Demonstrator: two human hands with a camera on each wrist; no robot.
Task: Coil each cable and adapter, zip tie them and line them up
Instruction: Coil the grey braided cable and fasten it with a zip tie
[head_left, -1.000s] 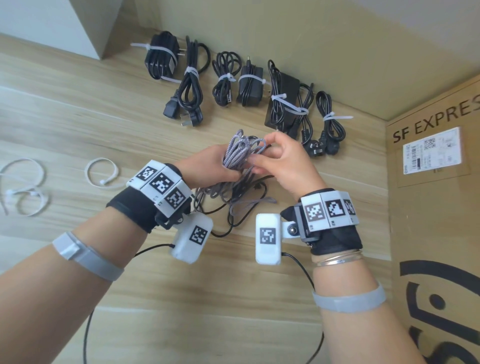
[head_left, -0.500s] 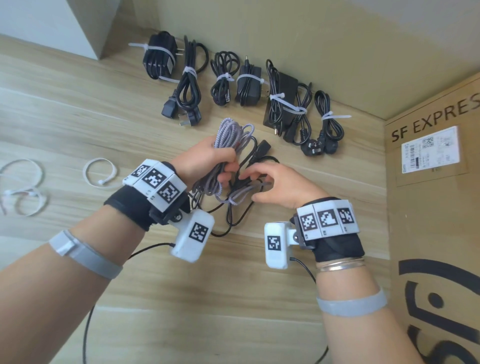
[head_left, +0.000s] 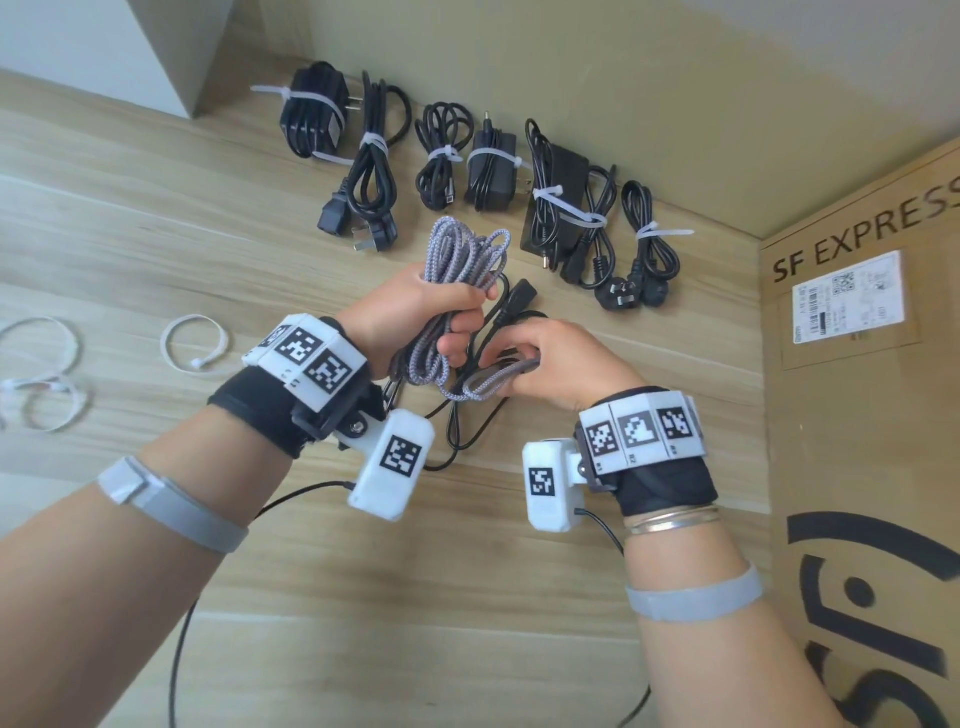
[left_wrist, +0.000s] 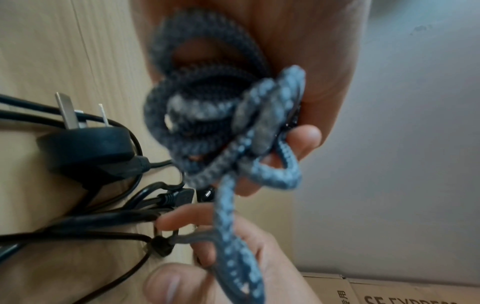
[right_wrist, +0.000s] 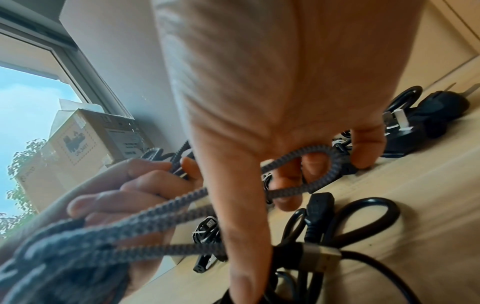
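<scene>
Gripping the braided cable (head_left: 457, 291) coil upright above the floor (head_left: 156, 218), the left hand (head_left: 415, 317) anchors it; the right hand (head_left: 550, 364), just beside and lower, pinches its trailing loop.

head downward, wrists close along fingers

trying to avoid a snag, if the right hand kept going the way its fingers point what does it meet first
Probably the left hand gripping the braided cable; the right hand points leftward, already holding a loop of that cable. Depth is unclear.
</scene>
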